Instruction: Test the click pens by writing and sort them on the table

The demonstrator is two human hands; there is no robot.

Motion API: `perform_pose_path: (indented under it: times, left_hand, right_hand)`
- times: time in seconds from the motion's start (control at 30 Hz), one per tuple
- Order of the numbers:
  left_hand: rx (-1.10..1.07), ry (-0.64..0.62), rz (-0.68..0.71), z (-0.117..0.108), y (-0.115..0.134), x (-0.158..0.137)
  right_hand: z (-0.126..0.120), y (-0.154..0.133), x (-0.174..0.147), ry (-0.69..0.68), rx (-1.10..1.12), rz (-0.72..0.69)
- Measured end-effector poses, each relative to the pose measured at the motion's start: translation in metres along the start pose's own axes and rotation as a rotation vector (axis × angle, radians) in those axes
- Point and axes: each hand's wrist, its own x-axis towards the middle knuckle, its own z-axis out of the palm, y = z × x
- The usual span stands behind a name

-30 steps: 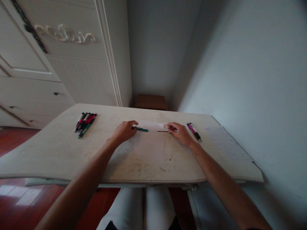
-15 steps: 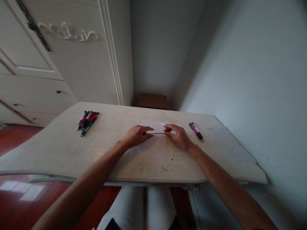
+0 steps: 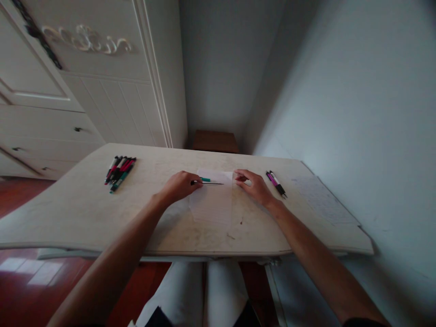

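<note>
My left hand [image 3: 182, 185] is closed over the left side of a white sheet of paper [image 3: 213, 204]. From its fingers a thin dark pen refill [image 3: 214, 183] points right across the paper. Just beyond the refill, a short teal pen piece [image 3: 205, 179] shows beside the same fingertips; whether they grip it too I cannot tell. My right hand [image 3: 254, 185] is at the paper's right edge, thumb and fingers bent but apart, with nothing visible in them. A gap separates it from the refill's tip.
Several pens [image 3: 119, 172] lie bunched on the left of the white table [image 3: 153, 159]. Two pens [image 3: 275, 184] lie right of my right hand, and a written sheet [image 3: 318, 200] lies near the wall [image 3: 374, 136]. Small bits [image 3: 231, 236] are by the front edge.
Earlier the dark refill stretched between both hands. The right hand has let go, and the left hand has moved left with the refill. The teal piece has come into view.
</note>
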Motion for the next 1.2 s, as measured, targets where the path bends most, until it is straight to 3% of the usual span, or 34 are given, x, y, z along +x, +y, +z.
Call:
perform_pose_path:
  times: [0.2, 0.43, 0.57, 0.7, 0.77, 0.97, 1.13, 1.2]
  left_hand:
    - [-0.052, 0.037, -0.010, -0.006, -0.009, 0.001]
    - [-0.157, 0.194, -0.051, -0.001, -0.010, 0.002]
    - [-0.459, 0.255, -0.040, -0.001, 0.001, 0.003]
    - [-0.933, 0.200, -0.083, 0.008, 0.012, 0.009]
    - [-1.061, 0.178, -0.088, 0.013, 0.016, 0.011]
    - [-0.877, 0.132, -0.050, 0.025, 0.019, 0.011]
    - [-0.967, 0.113, -0.017, 0.036, 0.019, 0.012]
    - [-0.905, 0.152, 0.028, 0.039, 0.019, 0.011]
  right_hand:
    - [0.002, 0.004, -0.001, 0.041, -0.018, 0.007]
    - [-0.004, 0.013, 0.001, 0.158, -0.111, 0.039]
    - [-0.006, 0.011, 0.002, 0.166, -0.112, 0.058]
    - [-0.001, 0.003, 0.000, 0.110, -0.085, 0.036]
    - [0.002, -0.001, 0.000, 0.068, -0.068, 0.021]
    - [0.008, -0.010, -0.003, 0.021, -0.009, 0.002]
    - [0.017, -0.027, -0.004, 0.013, 0.038, 0.034]
    - [0.025, -0.036, -0.001, -0.006, 0.029, 0.012]
